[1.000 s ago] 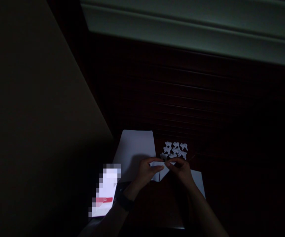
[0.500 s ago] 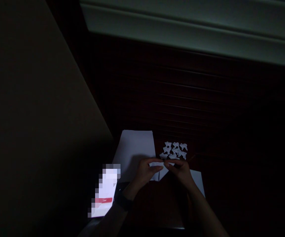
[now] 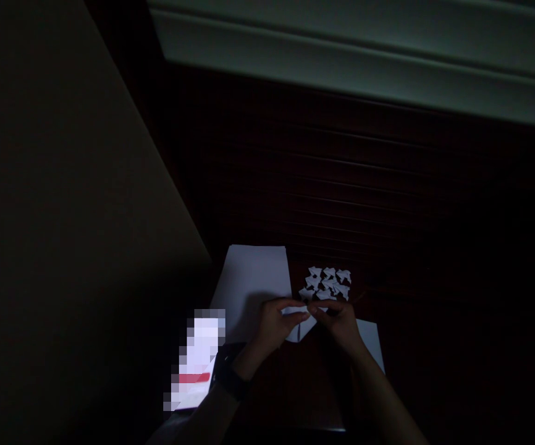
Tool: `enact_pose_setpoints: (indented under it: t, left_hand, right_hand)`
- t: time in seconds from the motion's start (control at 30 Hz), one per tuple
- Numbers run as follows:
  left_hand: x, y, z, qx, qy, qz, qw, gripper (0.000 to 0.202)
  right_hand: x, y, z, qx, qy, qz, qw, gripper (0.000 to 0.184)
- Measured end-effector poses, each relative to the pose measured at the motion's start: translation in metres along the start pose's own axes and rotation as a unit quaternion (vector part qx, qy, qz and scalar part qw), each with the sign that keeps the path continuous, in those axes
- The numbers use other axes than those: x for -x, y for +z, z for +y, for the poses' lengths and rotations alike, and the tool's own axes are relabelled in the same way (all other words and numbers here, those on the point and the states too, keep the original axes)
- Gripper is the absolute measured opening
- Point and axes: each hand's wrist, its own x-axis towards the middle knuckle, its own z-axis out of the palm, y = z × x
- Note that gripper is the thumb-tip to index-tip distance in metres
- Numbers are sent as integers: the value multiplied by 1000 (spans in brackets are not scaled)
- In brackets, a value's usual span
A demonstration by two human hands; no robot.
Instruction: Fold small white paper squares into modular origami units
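Observation:
A partly folded piece of white paper (image 3: pixel 298 332) is held between my two hands above the dark table. My left hand (image 3: pixel 274 322), with a dark band on its wrist, pinches the paper's upper left part between thumb and fingers. At the upper right corner my right hand (image 3: pixel 340 320) pinches the same sheet, its fingertips almost meeting the left ones. Just beyond the hands lie several small folded paper figures (image 3: pixel 327 283), set close together in rows. Shadow and fingers hide some of the paper's folds.
Left of the figures lies a stack of white sheets (image 3: pixel 258 272). A lit screen (image 3: pixel 202 352), partly pixelated, stands by my left forearm. Another pale sheet (image 3: pixel 372 337) sits beyond my right wrist. Dark slatted wood (image 3: pixel 332 179) rises behind the table (image 3: pixel 295 395).
My left thumb has slid slightly right along the paper, closer to the right fingertips. Both hands keep their pinch, and the other things stay in place.

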Motion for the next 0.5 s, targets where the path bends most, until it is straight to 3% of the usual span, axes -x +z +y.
enact_pose_setpoints:
  t: [0.2,0.5]
  left_hand:
    - [1,-2,4,7,11,12,1000,14]
    - [2,-2,1,-9,52,14,999,17]
  right_hand:
    - [-1,-1,3,-10,-2,14,1000,22]
    - [-1,1,9,-128,43,16,991,20]
